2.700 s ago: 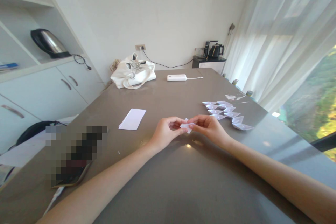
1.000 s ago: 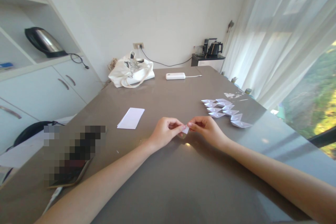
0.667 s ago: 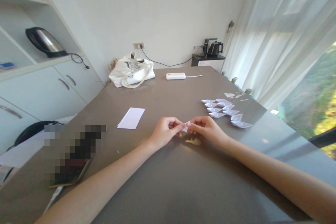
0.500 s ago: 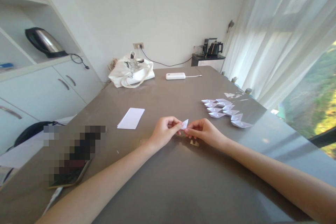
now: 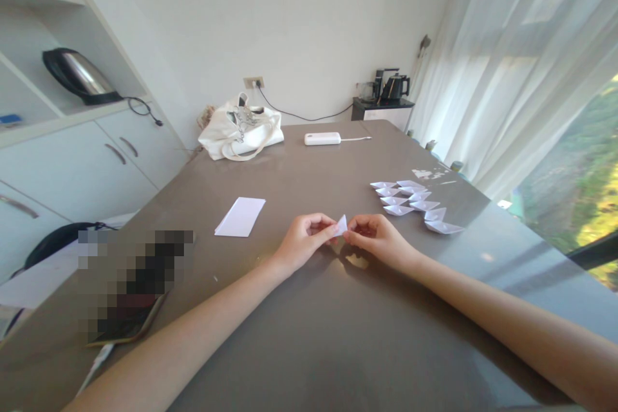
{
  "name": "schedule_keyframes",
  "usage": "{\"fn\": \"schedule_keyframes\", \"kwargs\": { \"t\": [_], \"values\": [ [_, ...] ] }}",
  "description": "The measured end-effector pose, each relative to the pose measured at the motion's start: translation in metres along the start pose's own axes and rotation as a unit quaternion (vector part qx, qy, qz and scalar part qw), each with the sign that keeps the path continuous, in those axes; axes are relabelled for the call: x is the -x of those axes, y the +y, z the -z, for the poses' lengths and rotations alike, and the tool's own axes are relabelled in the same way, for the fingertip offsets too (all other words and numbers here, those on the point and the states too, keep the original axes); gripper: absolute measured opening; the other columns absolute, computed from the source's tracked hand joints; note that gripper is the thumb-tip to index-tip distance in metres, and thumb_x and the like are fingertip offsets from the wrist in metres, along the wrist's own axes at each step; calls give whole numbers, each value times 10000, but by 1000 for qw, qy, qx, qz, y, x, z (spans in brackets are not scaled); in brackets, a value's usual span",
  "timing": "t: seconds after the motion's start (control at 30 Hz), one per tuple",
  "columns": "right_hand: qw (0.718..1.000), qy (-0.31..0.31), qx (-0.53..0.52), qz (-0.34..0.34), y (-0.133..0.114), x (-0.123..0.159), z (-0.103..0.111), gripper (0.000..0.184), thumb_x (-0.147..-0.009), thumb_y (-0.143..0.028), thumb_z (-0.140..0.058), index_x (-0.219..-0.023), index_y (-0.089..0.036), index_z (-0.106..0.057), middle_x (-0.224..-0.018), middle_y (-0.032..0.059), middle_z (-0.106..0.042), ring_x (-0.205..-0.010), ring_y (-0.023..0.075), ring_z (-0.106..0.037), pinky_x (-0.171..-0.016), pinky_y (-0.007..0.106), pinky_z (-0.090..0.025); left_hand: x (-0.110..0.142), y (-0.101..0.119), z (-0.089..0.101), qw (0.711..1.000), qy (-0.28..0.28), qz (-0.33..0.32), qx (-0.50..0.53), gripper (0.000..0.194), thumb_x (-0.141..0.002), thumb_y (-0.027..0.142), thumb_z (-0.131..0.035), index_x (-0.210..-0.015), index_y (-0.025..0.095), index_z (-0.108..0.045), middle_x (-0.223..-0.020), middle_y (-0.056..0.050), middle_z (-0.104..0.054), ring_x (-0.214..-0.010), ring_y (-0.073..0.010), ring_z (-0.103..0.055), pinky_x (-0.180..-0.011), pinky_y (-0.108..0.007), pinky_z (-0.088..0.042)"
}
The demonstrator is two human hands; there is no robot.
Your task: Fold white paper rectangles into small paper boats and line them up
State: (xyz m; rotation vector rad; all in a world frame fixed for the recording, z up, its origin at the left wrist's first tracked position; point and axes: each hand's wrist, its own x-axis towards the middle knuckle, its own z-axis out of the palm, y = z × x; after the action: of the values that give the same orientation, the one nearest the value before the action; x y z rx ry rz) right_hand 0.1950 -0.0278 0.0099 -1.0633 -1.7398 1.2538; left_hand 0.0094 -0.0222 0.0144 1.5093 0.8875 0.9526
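A small piece of folded white paper (image 5: 342,226) with a pointed top is held between my two hands, just above the table. My left hand (image 5: 309,236) pinches its left side between thumb and fingers. On the right side, my right hand (image 5: 377,235) grips the lower edge with thumb and curled fingers. Several folded paper boats (image 5: 396,210) stand in rows beyond my right hand. To the left of my left hand lies a stack of white paper sheets (image 5: 240,217).
On the brown table (image 5: 309,347) a blurred-out phone (image 5: 140,296) with a cable lies at left. A white bag (image 5: 241,132) and a white power bank (image 5: 322,138) are at the far end. Paper scraps (image 5: 427,174) lie near the right edge.
My right hand's fingers have shifted slightly and curled more against the folded paper. The paper stays between both hands, and its tip points up a little higher.
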Motion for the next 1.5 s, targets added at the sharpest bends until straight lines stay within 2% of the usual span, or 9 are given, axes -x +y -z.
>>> {"fn": "schedule_keyframes", "kwargs": {
  "t": [0.17,0.33,0.5,0.6,0.73,1.07,1.23,1.37,1.5],
  "values": [
    [996,81,-3,49,1,1,-1,248,-736,-379,-675,-762,-165,-555,-701,11,-621,-626,132,-590,-591,246,-470,0,-2,1,1000,-7,9,25,249,-732,365,-688,-781,122,-673,-747,-40,-688,-715,-146,-626,-727,-260,-486],
    [998,40,-20,44,-2,4,-5,239,-774,-382,-647,-822,-150,-612,-795,53,-672,-735,164,-645,-685,279,-510,1,-6,-1,1000,2,-20,-8,260,-754,375,-669,-805,120,-672,-768,-56,-697,-734,-158,-644,-732,-261,-493],
    [997,41,-50,47,1,4,-6,313,-733,-436,-688,-811,-162,-558,-746,30,-655,-706,153,-645,-657,263,-510,2,-5,-2,999,-4,-35,-35,262,-760,375,-667,-778,114,-672,-739,-64,-696,-720,-164,-649,-711,-260,-499],
    [997,35,-40,47,1,4,-4,332,-748,-468,-664,-803,-162,-548,-736,36,-648,-694,151,-634,-641,259,-501,3,-4,-4,999,1,-31,-29,276,-752,374,-678,-832,110,-675,-792,-79,-710,-750,-173,-663,-736,-271,-510],
    [998,39,-1,55,-2,5,-4,303,-788,-459,-618,-799,-165,-549,-732,37,-632,-674,146,-613,-626,255,-493,4,-5,-5,1000,6,-18,-10,316,-730,373,-701,-911,115,-678,-898,-98,-723,-808,-190,-678,-789,-297,-524],
    [984,76,126,101,-9,9,-5,160,-855,-346,-536,-820,-190,-538,-722,26,-631,-661,148,-609,-616,257,-496,3,-8,-4,1000,-8,-30,-3,356,-736,332,-703,-1026,131,-661,-967,-105,-720,-859,-197,-680,-839,-325,-524],
    [973,93,173,122,-11,10,-6,105,-838,-296,-549,-824,-193,-535,-727,26,-637,-657,148,-611,-639,270,-504,4,-6,-5,999,-11,-30,2,309,-751,302,-688,-998,118,-657,-961,-110,-717,-852,-193,-684,-836,-315,-524],
    [982,68,135,115,-11,10,-5,149,-834,-341,-563,-816,-195,-546,-737,30,-645,-676,156,-630,-649,274,-516,5,-6,-6,1000,-4,-14,12,333,-728,298,-709,-1008,132,-640,-898,-91,-724,-836,-207,-692,-807,-323,-534],
    [986,70,113,100,-9,7,-1,198,-814,-390,-591,-797,-195,-562,-729,34,-664,-664,161,-637,-629,274,-515,5,-4,-7,1000,-4,-13,20,318,-727,295,-708,-989,135,-627,-874,-81,-719,-829,-207,-694,-791,-321,-537]
  ]
}}
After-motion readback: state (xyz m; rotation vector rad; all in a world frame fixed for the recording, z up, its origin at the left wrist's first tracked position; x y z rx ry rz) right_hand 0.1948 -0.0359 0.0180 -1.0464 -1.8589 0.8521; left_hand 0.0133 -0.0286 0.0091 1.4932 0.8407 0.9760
